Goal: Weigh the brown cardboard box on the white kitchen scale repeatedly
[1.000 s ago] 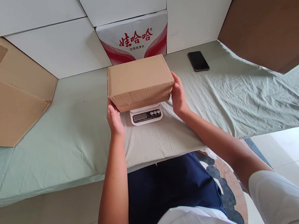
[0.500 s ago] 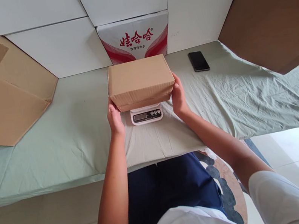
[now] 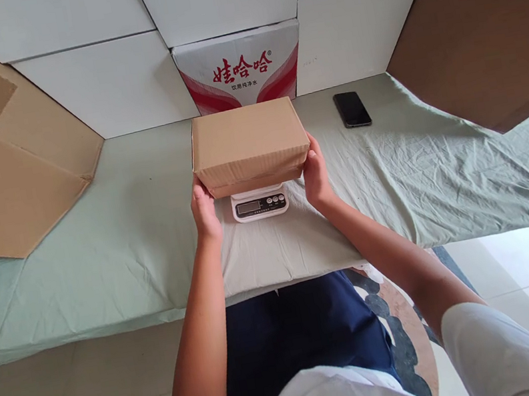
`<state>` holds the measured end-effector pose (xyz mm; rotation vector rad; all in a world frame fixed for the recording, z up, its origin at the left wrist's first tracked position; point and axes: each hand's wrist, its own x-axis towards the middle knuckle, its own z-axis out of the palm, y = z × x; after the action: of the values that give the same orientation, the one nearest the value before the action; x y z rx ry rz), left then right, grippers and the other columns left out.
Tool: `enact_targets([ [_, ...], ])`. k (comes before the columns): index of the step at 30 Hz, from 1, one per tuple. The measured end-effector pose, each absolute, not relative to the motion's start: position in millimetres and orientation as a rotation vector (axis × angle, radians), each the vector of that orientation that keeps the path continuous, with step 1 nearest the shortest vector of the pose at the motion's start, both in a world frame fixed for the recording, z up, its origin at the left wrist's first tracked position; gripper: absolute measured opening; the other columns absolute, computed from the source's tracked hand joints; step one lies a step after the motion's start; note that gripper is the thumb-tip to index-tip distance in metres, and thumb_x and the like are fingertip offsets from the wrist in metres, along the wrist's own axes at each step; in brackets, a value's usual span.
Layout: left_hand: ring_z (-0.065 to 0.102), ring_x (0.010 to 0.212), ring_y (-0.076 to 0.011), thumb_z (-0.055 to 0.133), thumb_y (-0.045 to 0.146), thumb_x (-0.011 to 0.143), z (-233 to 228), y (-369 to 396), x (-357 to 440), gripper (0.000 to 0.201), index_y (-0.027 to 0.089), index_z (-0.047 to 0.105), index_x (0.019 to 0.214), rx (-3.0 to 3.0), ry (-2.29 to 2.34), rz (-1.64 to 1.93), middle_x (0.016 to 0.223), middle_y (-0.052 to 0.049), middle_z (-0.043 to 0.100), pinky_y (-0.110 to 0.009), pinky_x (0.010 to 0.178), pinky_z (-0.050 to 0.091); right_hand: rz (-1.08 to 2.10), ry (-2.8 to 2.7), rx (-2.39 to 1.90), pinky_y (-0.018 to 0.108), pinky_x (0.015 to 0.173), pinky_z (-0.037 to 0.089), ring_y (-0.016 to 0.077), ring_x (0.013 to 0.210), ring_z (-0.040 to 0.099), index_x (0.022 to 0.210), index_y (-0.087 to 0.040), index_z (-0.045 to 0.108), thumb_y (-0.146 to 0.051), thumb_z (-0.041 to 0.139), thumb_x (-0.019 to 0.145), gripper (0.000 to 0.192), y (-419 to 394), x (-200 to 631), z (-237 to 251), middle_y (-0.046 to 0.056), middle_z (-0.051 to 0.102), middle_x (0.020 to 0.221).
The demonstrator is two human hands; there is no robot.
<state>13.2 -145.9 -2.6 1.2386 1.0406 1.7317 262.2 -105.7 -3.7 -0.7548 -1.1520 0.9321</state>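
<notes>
A closed brown cardboard box (image 3: 248, 134) is over a white digital kitchen scale (image 3: 260, 205); only the scale's front, with its display and buttons, shows. My left hand (image 3: 204, 209) grips the box's left side near the front corner, thumb toward the front. On the opposite side my right hand (image 3: 316, 172) holds the box at its right front corner. The fingers of both hands are partly hidden by the box. Whether the box rests fully on the scale, I cannot tell, since it covers the weighing plate.
A black phone (image 3: 352, 109) lies on the green cloth (image 3: 160, 242) to the right. White boxes, one with red printing (image 3: 241, 70), line the back. Large brown cardboard panels stand at the left (image 3: 10, 166) and right (image 3: 480, 33). The cloth-covered table's front edge is near my body.
My right hand sits very slightly lower along the box's side. The box and the scale look the same, apart from a tiny shift of the whole view.
</notes>
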Motion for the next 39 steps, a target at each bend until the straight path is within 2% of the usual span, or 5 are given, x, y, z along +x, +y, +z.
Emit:
enact_targets([
  [10,0.039,0.161,-0.0300,0.049,0.092,0.081,1.2,-146.9,9.2,0.091,0.033,0.059,0.149,1.223,1.061,1.731,0.170,-0.006,0.047,-0.045,0.133,0.032,0.929,-1.148,-0.786,0.059,0.136,0.030,0.0315,0.157,0.042,0.144,-0.037,0.052,-0.073,0.046,0.090,0.065,-116.1,257.9,8.3,0.000,0.054,0.160],
  [18,0.052,0.151,-0.0304,0.044,0.085,0.090,-9.5,-146.5,12.1,0.082,0.026,0.063,0.143,1.300,1.160,1.697,0.152,-0.014,0.064,-0.044,0.126,0.041,0.967,-1.156,-0.841,0.054,0.134,0.035,0.0306,0.155,0.044,0.144,-0.040,0.053,-0.072,0.043,0.092,0.061,-125.7,248.7,16.8,-0.002,0.057,0.157],
  [23,0.050,0.153,-0.0309,0.045,0.088,0.088,-8.0,-140.3,10.5,0.084,0.027,0.063,0.143,1.323,1.137,1.702,0.154,-0.013,0.062,-0.046,0.128,0.039,0.952,-1.188,-0.814,0.055,0.134,0.034,0.0307,0.155,0.043,0.145,-0.040,0.052,-0.067,0.047,0.093,0.058,-124.9,247.1,24.7,-0.002,0.055,0.158],
  [32,0.044,0.158,-0.0333,0.047,0.099,0.075,17.7,-43.2,-5.1,0.099,0.024,0.067,0.138,1.248,1.001,1.674,0.157,-0.014,0.060,-0.046,0.131,0.036,0.844,-1.229,-0.727,0.052,0.136,0.034,0.0285,0.155,0.045,0.144,-0.035,0.054,-0.078,0.049,0.086,0.073,-27.7,238.9,37.3,-0.001,0.058,0.156],
  [39,0.034,0.164,-0.0254,0.035,0.095,0.084,-2.0,16.0,-10.1,0.098,0.024,0.058,0.149,1.074,1.089,1.688,0.169,-0.013,0.047,-0.041,0.133,0.030,0.899,-1.205,-0.740,0.052,0.136,0.033,0.0269,0.149,0.051,0.143,-0.032,0.053,-0.079,0.060,0.075,0.083,28.6,217.3,20.9,0.003,0.059,0.157],
])
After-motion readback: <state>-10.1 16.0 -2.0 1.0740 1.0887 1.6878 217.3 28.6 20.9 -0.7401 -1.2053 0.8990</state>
